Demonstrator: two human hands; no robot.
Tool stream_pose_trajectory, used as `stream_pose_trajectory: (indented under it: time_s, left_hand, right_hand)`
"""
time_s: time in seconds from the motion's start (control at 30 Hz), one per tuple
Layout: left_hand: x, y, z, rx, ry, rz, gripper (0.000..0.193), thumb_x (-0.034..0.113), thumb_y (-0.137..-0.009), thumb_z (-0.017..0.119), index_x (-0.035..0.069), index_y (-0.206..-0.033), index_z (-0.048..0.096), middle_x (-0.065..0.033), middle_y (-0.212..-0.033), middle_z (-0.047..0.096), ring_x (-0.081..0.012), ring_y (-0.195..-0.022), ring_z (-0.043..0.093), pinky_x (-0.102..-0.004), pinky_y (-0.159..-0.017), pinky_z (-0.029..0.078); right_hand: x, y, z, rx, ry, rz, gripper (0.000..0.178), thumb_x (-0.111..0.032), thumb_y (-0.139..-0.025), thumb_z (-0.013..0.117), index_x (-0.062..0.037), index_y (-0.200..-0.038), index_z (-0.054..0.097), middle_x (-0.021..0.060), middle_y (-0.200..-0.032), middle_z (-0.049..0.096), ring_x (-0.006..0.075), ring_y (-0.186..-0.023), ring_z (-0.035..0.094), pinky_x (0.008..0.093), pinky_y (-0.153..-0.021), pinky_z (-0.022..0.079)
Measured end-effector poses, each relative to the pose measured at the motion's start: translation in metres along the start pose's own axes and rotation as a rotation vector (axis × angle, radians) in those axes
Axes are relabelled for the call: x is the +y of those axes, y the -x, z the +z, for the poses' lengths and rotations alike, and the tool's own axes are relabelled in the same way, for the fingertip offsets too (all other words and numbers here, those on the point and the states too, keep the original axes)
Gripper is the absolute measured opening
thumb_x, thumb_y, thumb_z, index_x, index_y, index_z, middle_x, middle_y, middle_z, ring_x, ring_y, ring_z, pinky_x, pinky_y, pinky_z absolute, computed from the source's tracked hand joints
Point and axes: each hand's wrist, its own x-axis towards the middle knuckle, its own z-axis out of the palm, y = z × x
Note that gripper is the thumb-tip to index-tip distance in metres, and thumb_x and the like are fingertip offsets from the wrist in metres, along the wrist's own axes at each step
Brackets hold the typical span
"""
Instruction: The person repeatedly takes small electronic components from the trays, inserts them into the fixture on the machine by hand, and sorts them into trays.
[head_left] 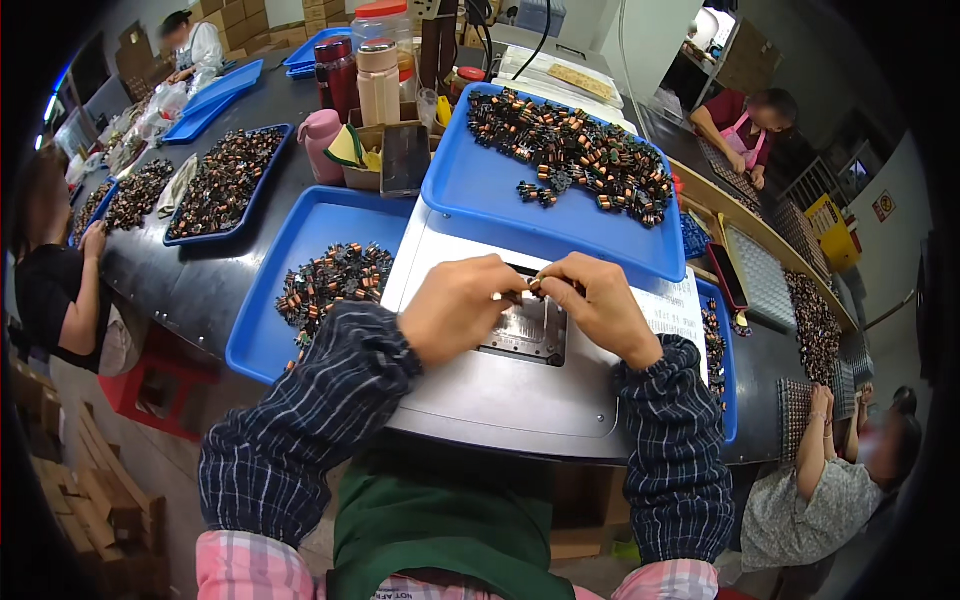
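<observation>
Both of my hands meet over a silver machine top with a recessed metal plate in it. My right hand pinches a small dark and copper-coloured coil part between thumb and fingertips. Close beside it, my left hand is closed too, with its fingertips pressed together at the plate's upper edge; what they grip is mostly hidden. Behind the hands, a large blue tray bears a heap of copper-wound coil parts. Another blue tray with more coil parts stands at my left.
At the back left are a pink bottle, a beige flask and a dark red flask. A further blue tray lies beside the machine at right. Several people work around the table; a red stool stands at left.
</observation>
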Motion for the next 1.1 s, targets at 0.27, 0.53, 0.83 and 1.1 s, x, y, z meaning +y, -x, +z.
stream_pose_trajectory:
  time_s: [0.27,0.53,0.83,1.1]
  left_hand:
    - [-0.043,0.048,-0.062,0.423,-0.371,-0.253,0.016,-0.001,-0.068,0.059,0.0,-0.084,0.059,-0.0105,-0.079,0.058,-0.0245,-0.076,0.056,-0.0312,-0.069,0.045]
    - [-0.052,-0.017,-0.04,0.254,-0.312,0.016,0.019,0.006,-0.071,0.06,0.001,-0.089,0.06,-0.0113,-0.087,0.057,-0.0236,-0.085,0.054,-0.0306,-0.073,0.043]
    - [-0.061,-0.099,0.015,0.081,-0.458,-0.104,0.02,0.016,-0.07,0.062,0.006,-0.088,0.062,-0.0086,-0.089,0.058,-0.0259,-0.086,0.054,-0.0361,-0.076,0.043]
    - [-0.057,-0.106,0.018,0.108,-0.449,-0.089,0.014,0.012,-0.067,0.064,0.006,-0.077,0.056,-0.0096,-0.083,0.057,-0.0281,-0.086,0.053,-0.0373,-0.074,0.042]
  right_hand:
    - [-0.004,0.0,0.008,-0.177,0.028,-0.103,0.014,-0.011,-0.078,0.056,0.0012,-0.082,0.06,0.0143,-0.076,0.058,0.0289,-0.071,0.055,0.0337,-0.065,0.043]
    - [-0.003,0.0,0.013,-0.188,0.253,-0.183,0.011,-0.011,-0.078,0.054,-0.0013,-0.079,0.059,0.0124,-0.073,0.055,0.0296,-0.069,0.053,0.0353,-0.062,0.043]
    - [0.0,-0.001,0.011,-0.175,0.119,-0.167,0.01,-0.009,-0.076,0.056,-0.0006,-0.081,0.06,0.0136,-0.075,0.058,0.0286,-0.069,0.055,0.0338,-0.062,0.044]
    - [0.021,-0.019,-0.027,0.219,-1.101,0.336,0.036,-0.032,-0.09,0.041,-0.0015,-0.106,0.048,0.0099,-0.08,0.057,0.0084,-0.044,0.046,0.017,-0.03,0.028]
